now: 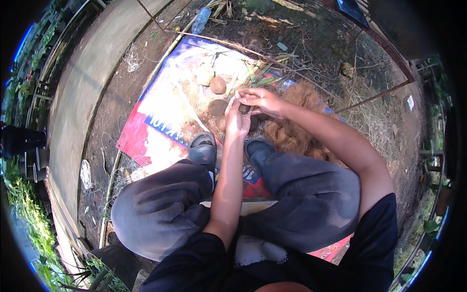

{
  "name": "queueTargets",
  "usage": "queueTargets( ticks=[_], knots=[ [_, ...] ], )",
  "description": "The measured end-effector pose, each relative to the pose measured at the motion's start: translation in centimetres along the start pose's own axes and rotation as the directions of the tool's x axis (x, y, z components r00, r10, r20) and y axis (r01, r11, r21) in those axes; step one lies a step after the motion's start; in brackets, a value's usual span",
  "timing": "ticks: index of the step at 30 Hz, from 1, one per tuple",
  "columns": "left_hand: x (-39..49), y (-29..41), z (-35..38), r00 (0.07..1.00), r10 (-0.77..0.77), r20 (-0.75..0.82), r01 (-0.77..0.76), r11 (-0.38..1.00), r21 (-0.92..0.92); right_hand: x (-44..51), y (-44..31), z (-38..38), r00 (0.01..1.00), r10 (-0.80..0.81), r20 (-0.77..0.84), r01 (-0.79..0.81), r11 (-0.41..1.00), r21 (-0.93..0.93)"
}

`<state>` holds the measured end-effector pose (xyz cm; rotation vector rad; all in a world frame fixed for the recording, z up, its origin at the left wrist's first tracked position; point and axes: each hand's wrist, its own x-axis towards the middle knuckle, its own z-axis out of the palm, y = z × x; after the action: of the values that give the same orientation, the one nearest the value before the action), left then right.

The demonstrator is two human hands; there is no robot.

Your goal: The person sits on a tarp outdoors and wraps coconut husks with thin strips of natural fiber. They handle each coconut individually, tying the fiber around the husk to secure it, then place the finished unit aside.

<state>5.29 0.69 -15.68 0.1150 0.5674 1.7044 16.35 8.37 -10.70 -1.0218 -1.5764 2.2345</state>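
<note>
In front of my feet, my left hand (238,118) and my right hand (263,102) meet around a small dark lump (244,108). My left hand cups it from below and the left, while the right thumb and fingers press at its top and side. Fingers hide much of the lump. Just beyond them lie a brown fibrous ball (218,85) and a paler ball (205,76) on a printed plastic banner (168,95). A dark round object (217,107) rests left of my hands. Loose brown fibre, apparently coconut coir (292,131), is heaped beneath my right forearm.
Sandals (203,151) stand on the banner near my hands. A bamboo pole (164,58) borders its left side. Beyond are a plastic bottle (201,21), cut green strips (264,75) and tangled pale string (368,113). A rusty metal frame (392,49) rises at right.
</note>
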Motion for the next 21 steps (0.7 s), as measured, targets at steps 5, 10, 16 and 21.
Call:
queueTargets(
  ticks=[5,10,16,21],
  knots=[
    [-0.4,0.8,-0.5,0.998,-0.06,0.028,0.061,0.997,-0.043,0.8,1.8,0.2,0.966,-0.259,0.004,0.257,0.957,-0.133],
    [-1.1,0.9,0.0,1.0,0.015,-0.015,-0.014,0.995,0.103,1.7,2.5,1.7,0.955,-0.252,-0.155,0.247,0.968,-0.049],
    [-0.9,2.2,1.1,0.995,-0.035,-0.09,0.047,0.99,0.135,1.3,-0.3,1.2,1.0,-0.018,-0.013,0.018,1.0,0.011],
    [-0.7,3.0,2.1,0.999,-0.036,-0.004,0.036,0.974,0.222,-0.1,-1.3,1.7,0.996,-0.087,-0.021,0.089,0.969,0.23]
  ],
)
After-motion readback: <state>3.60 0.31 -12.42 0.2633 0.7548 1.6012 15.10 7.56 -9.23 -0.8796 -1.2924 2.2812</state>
